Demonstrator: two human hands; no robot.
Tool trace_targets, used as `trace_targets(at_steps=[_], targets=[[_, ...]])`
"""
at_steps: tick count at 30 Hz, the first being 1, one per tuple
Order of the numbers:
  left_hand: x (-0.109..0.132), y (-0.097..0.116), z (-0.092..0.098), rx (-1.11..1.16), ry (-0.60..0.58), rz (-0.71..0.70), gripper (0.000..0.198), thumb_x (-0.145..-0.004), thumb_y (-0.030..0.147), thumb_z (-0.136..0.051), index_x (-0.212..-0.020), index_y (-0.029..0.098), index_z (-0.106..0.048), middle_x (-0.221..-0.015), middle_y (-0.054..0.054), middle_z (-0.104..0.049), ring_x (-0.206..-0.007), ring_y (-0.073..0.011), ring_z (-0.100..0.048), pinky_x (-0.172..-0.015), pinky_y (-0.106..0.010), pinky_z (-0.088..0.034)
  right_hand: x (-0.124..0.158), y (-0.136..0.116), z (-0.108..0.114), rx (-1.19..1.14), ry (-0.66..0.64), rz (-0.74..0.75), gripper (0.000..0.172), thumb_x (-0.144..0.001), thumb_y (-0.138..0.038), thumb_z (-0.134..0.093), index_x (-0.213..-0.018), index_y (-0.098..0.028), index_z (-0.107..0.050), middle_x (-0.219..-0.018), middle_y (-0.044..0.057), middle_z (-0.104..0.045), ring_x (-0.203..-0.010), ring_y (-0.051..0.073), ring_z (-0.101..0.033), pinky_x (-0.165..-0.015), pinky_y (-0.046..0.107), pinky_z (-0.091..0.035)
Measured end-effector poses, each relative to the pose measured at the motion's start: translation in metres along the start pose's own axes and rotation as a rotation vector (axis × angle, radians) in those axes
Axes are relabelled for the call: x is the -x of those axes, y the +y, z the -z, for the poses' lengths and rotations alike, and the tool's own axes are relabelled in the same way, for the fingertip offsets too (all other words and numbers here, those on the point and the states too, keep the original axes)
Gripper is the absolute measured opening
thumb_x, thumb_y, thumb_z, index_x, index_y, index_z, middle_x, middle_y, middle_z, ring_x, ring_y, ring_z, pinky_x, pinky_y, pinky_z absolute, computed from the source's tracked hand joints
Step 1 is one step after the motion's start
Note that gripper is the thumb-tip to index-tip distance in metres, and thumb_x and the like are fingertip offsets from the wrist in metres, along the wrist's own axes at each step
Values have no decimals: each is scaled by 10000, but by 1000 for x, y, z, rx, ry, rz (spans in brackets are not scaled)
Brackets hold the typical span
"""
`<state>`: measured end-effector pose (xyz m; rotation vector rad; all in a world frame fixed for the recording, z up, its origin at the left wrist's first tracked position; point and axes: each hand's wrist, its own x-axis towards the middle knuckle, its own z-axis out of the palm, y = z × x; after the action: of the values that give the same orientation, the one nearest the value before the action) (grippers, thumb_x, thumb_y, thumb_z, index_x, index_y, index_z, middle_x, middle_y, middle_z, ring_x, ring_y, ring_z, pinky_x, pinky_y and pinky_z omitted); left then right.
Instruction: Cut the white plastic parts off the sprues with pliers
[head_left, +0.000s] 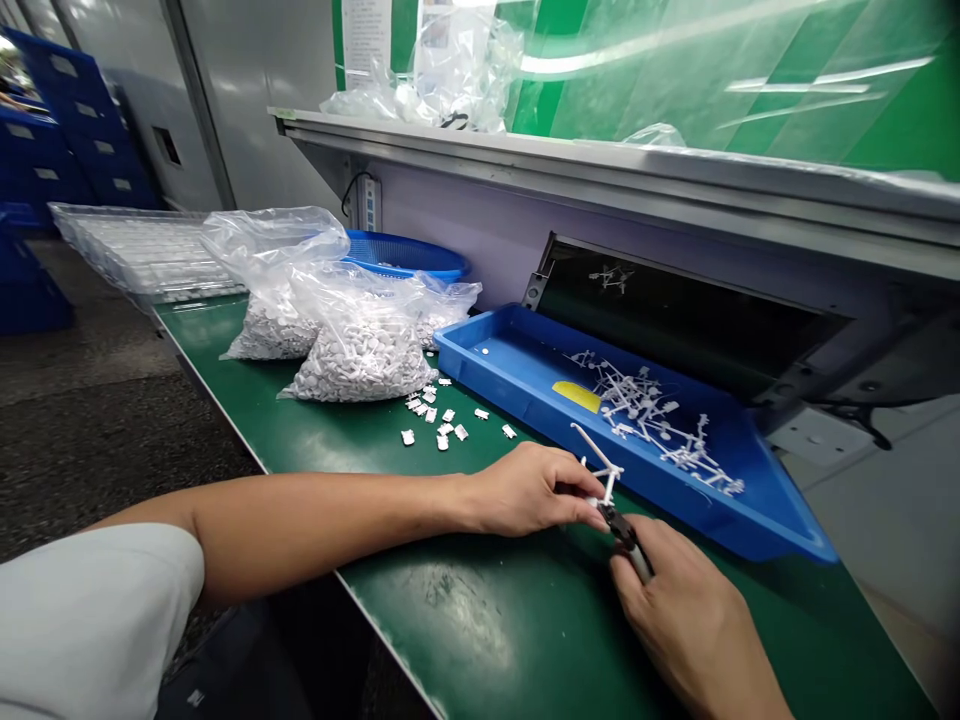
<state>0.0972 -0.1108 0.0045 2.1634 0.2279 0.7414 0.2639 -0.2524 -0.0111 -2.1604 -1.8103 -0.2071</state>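
My left hand (525,490) pinches a white sprue (598,450); my right hand (690,610) grips side cutters (622,530) at its base. Just beyond, a blue tray (480,345) holds more sprues (645,410).

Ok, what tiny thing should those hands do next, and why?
Probably one gentle squeeze of the small cutters, I think. The right hand has their tip right at the white plastic runner, which the left hand is holding steady. More runners lie in the blue tray, and small white pieces sit on the green mat.
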Motion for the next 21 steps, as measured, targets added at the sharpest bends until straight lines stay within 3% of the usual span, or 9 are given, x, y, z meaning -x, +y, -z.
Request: trace_targets(at_steps=[6, 9, 12, 14, 17, 19, 21], targets=[[0, -11, 0, 6, -69, -24, 220, -856, 349, -676, -999, 192, -733, -933, -22, -697, -860, -131, -641, -774, -180, -452, 0, -8, 6, -106, -101, -47, 201, -885, -333, -408, -837, -270, -593, -813, -3, -662, -676, 185, -606, -562, 271, -423], [-1, -12, -2, -33, -93, -63, 233, -861, 348, -671, -1023, 190, -726, -959, -35, -696, -877, -136, -641, -804, -191, -459, -3, 3, 13, -160, -206, -65, 228, -894, -366, -430, -784, -267, -604, -739, -17, -657, -647, 179, -604, -550, 261, -431], [-4, -1, 11, -101, -24, -129, 244, -866, 345, -662, -1038, 180, -714, -988, -48, -690, -905, -143, -630, -850, -207, -459, -3, 22, 16, -159, -140, -154, 251, -907, -424, -444, -914, -276, -646, -850, -8, -688, -728, 191, -638, -563, 260, -463], [-7, 9, 37, -154, 166, -119, 281, -881, 368, -634, -1072, 170, -686, -994, -51, -685, -893, -142, -621, -845, -218, -464, -4, 28, 15, -166, -3, -173, 288, -912, -448, -452, -1059, -286, -640, -1053, 9, -677, -899, 206, -650, -660, 263, -511], [-17, 22, 102, -368, 451, -26, 312, -898, 429, -583, -1056, 171, -659, -921, -27, -679, -798, -129, -604, -756, -217, -464, -8, 18, 8, -226, 49, -22, 332, -911, -426, -469, -1190, -315, -610, -1367, 14, -513, -1125, 212, -590, -784, 243, -535], [-28, 25, 156, -617, 481, 73, 286, -880, 441, -598, -990, 187, -669, -887, -8, -681, -780, -130, -603, -729, -213, -453, -13, 6, -1, -257, -23, 90, 362, -903, -392, -479, -1241, -335, -598, -1461, 14, -413, -1149, 217, -586, -749, 222, -552], [-43, 22, 208, -853, 425, 256, 249, -852, 421, -632, -963, 205, -684, -911, -7, -694, -830, -150, -622, -753, -217, -456, -19, -2, -11, -253, -77, 160, 373, -874, -365, -503, -1229, -346, -614, -1464, 23, -410, -1076, 221, -629, -682, 223, -565]])
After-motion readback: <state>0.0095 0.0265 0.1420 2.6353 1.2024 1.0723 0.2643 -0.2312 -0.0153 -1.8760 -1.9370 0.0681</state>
